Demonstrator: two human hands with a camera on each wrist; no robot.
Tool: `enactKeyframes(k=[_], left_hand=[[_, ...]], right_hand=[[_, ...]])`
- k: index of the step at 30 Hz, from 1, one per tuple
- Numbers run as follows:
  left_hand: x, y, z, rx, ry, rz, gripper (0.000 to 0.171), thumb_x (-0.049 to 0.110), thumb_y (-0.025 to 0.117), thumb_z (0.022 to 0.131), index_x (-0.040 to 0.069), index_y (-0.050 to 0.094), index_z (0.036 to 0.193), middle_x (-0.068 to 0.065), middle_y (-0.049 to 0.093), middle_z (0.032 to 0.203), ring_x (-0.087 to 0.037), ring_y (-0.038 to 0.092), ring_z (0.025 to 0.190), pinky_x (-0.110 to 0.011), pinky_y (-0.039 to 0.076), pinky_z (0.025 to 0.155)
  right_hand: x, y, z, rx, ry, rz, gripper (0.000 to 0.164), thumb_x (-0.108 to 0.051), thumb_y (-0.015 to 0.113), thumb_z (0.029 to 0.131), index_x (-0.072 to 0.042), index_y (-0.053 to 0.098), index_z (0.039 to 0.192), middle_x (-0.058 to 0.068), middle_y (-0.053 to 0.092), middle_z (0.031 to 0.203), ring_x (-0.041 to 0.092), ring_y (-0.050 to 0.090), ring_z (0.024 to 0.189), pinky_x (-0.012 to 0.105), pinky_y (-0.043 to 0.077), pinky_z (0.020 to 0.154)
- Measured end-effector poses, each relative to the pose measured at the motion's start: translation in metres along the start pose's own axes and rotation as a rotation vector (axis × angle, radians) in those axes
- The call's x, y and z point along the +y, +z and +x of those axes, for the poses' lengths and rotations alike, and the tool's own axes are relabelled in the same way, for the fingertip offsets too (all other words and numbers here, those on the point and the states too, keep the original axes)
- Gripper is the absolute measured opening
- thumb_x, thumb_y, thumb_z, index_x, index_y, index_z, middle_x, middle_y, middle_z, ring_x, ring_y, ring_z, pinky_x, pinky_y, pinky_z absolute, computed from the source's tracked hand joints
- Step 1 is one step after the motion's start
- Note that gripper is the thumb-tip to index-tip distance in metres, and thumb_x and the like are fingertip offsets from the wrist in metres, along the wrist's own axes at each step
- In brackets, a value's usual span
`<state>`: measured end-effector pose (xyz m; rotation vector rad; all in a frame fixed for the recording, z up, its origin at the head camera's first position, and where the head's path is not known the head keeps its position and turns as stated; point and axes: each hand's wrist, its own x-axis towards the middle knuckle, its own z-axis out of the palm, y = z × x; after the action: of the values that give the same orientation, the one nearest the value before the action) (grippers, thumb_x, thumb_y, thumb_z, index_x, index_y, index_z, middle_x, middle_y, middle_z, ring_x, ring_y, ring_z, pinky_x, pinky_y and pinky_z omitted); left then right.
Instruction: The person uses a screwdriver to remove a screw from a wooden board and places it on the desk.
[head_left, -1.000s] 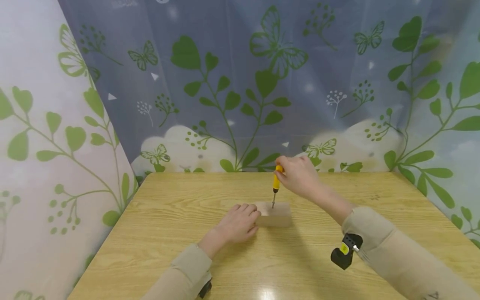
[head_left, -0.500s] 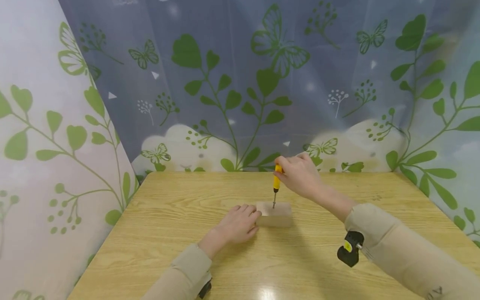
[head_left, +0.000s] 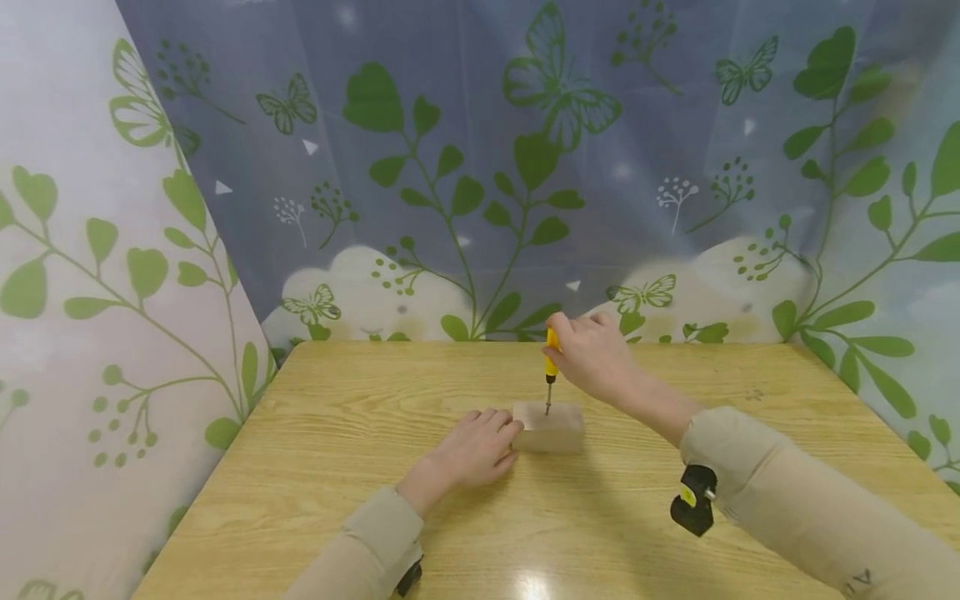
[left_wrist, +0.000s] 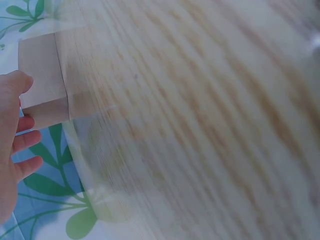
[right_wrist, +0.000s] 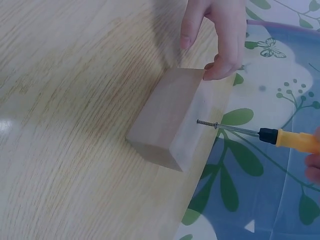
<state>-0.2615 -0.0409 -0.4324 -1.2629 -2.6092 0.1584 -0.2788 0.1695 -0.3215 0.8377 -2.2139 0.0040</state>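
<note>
A plain wooden block [head_left: 551,439] lies on the table in the head view. My left hand [head_left: 477,447] holds its left end, with the thumb on one face in the left wrist view. A thin metal screw [right_wrist: 206,123] stands on the block's upper face; how deep its tip sits, I cannot tell. At the screw's head is the tip of a screwdriver [right_wrist: 296,140] with a yellow-and-black handle. My right hand [head_left: 597,356] grips that handle from above, keeping the screwdriver nearly upright. Only its fingertips show at the edge of the right wrist view.
The wood-grain table [head_left: 337,450] stretches around the block. Behind it hangs a cloth [head_left: 420,200] printed with leaves and butterflies, and more printed cloth lines the sides. A black wrist mount [head_left: 694,502] hangs beneath the right sleeve.
My right hand has shifted slightly left, and the top of the screwdriver's handle has moved left with it. The left hand and the block stay in place.
</note>
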Motion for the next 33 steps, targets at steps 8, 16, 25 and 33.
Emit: enactKeyframes(k=[8, 16, 25, 33], left_hand=[[0.0001, 0.0004, 0.0007, 0.018, 0.014, 0.032, 0.037, 0.035, 0.050, 0.094, 0.013, 0.048, 0.124, -0.004, 0.051, 0.117, -0.018, 0.050, 0.104, -0.033, 0.043, 0.087], [0.0018, -0.0010, 0.0005, 0.014, 0.011, 0.045, 0.037, 0.035, 0.050, 0.094, 0.013, 0.049, 0.122, -0.003, 0.051, 0.115, -0.018, 0.050, 0.104, -0.033, 0.043, 0.088], [0.0035, 0.0006, 0.0004, 0.025, 0.013, 0.062, 0.031, 0.035, 0.050, 0.094, 0.014, 0.049, 0.117, -0.002, 0.051, 0.111, -0.018, 0.050, 0.102, -0.033, 0.043, 0.087], [0.0039, 0.0009, 0.0013, 0.026, 0.012, 0.063, 0.030, 0.034, 0.050, 0.093, 0.014, 0.049, 0.115, -0.002, 0.051, 0.110, -0.018, 0.051, 0.100, -0.033, 0.043, 0.085]], right_hand=[[-0.0046, -0.0025, 0.0035, -0.078, 0.118, 0.098, 0.031, -0.013, 0.073, 0.078, -0.004, 0.050, 0.097, 0.001, 0.055, 0.058, 0.019, 0.052, 0.049, 0.038, 0.042, 0.057], [-0.0087, -0.0035, 0.0036, -0.077, 0.139, 0.135, 0.027, -0.007, 0.070, 0.079, -0.004, 0.048, 0.094, 0.003, 0.054, 0.058, 0.016, 0.045, 0.045, 0.031, 0.033, 0.048], [-0.0086, -0.0031, 0.0017, -0.082, 0.137, 0.154, 0.024, -0.004, 0.067, 0.079, -0.005, 0.046, 0.091, 0.003, 0.054, 0.059, 0.017, 0.050, 0.049, 0.033, 0.037, 0.050], [-0.0090, -0.0051, 0.0025, -0.136, 0.161, 0.216, 0.024, -0.002, 0.065, 0.079, -0.005, 0.049, 0.096, 0.006, 0.060, 0.069, 0.022, 0.057, 0.060, 0.039, 0.042, 0.059]])
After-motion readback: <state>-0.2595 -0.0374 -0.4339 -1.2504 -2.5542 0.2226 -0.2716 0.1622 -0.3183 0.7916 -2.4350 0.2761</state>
